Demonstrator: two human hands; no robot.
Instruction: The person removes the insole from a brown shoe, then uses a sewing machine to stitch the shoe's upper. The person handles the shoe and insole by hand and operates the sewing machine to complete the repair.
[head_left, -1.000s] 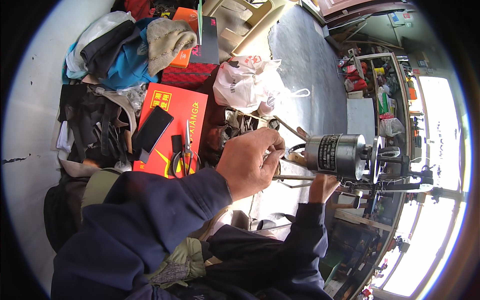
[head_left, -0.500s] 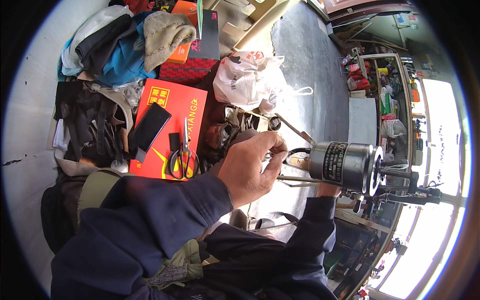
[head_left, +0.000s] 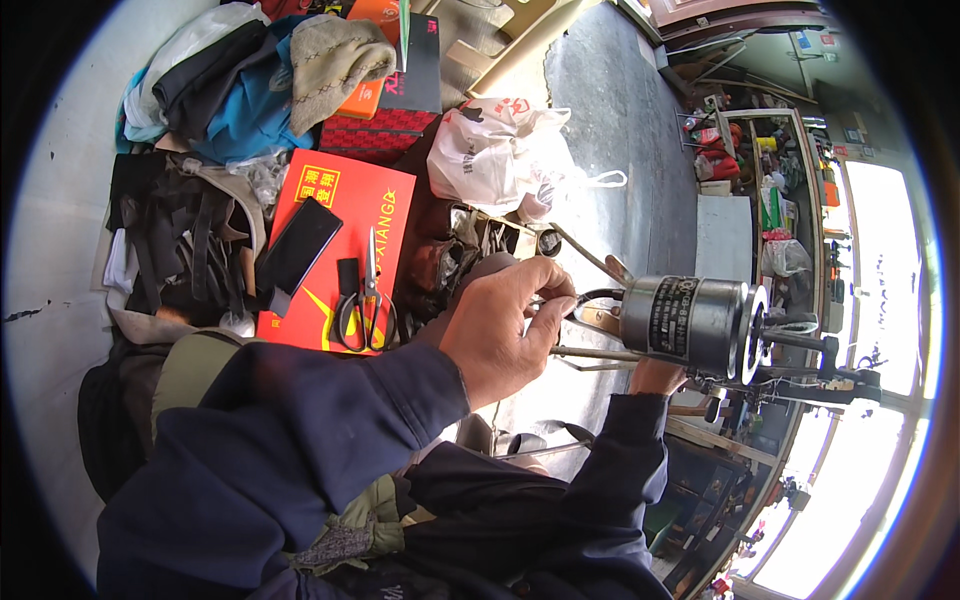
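A: Left hand (head_left: 498, 332)?

B: Mid-view, back toward the camera. Thumb and forefinger pinched together at the tips, just beside a dark curved loop (head_left: 597, 296). Anything between the tips is too small to tell.

A: And the metal cylinder (head_left: 690, 318)?

B: Right of the left hand, lying sideways. Silver, dark label round its left part, flanged at the right end. Loop at its left end; dark rods (head_left: 800, 350) beyond the flange.

A: Right hand (head_left: 657, 377)?

B: Just below the cylinder, partly behind it. Fingers hidden; cannot tell whether they grasp anything. Dark sleeve (head_left: 618, 465) up to the wrist.

A: To the left?

B: Red box (head_left: 385, 185), flat, apart from the cylinder. On it, scissors (head_left: 371, 288), blades pointing up the view, handles at the lower end. Black phone (head_left: 303, 243) slanted beside them, over the box's left edge.

A: Farther up?

B: White plastic bag (head_left: 490, 160), crumpled, right of the box. Tan patterned cloth (head_left: 340, 70) on a heap of fabric at upper left, over blue cloth (head_left: 250, 125).
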